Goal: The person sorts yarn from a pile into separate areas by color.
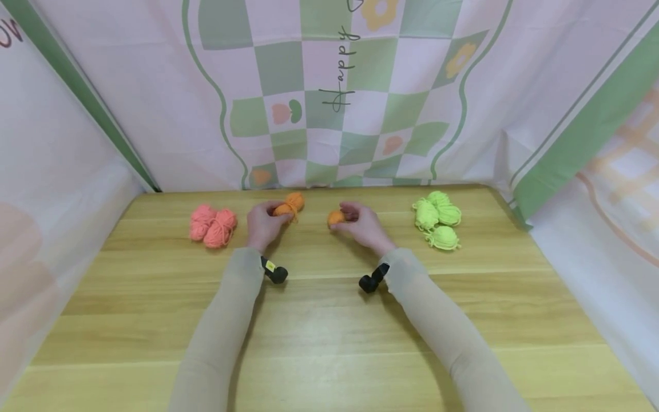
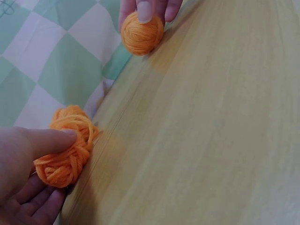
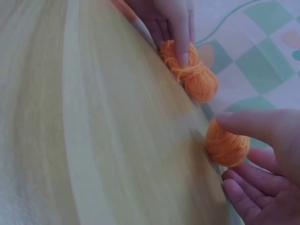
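Note:
Near the back of the table my left hand [image 1: 264, 224] pinches an orange yarn ball [image 2: 61, 166], thumb on top and fingers around its far side. A second orange yarn ball [image 1: 295, 201] lies right against the held one, with loose strands where they meet. Across a short gap, my right hand [image 1: 363, 225] grips a smaller, round orange yarn ball [image 3: 228, 143] between thumb and fingers. Part of that ball is hidden by the fingers in the head view.
Several pink yarn balls [image 1: 220, 228] are bunched left of the left hand. Several yellow-green yarn balls [image 1: 427, 214] lie to the right. A printed curtain [image 1: 360, 137] hangs along the back edge of the wooden table [image 1: 324, 343].

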A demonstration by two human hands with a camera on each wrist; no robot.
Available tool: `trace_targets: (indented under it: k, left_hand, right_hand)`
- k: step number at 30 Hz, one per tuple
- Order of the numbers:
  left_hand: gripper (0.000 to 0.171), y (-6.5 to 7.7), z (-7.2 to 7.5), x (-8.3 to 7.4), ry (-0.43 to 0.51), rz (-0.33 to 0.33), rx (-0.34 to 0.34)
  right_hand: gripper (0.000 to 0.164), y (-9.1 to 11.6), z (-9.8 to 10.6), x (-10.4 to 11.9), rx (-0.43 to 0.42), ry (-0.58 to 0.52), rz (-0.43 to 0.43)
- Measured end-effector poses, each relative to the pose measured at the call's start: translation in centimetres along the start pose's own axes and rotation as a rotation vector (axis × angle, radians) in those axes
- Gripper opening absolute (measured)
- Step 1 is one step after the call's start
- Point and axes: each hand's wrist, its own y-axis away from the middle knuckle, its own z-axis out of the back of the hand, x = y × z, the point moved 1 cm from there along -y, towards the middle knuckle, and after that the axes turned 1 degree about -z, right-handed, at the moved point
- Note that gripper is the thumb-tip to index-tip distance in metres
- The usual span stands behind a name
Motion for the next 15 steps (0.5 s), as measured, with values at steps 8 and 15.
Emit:
trace_targets:
  k: [8,15]
  left_hand:
    - [0.035,0.09,0.07,-0.10,0.006,-0.005,-0.002]
    - [0.036,0.14,0.00,-0.07,0.004,-0.004,-0.005]
  right_hand:
    - [0.059,0.06,0.04,0.24,-0.010,0.040,-0.011]
    - [0.054,0.10,0.01,0.30,-0.017,0.033,-0.026]
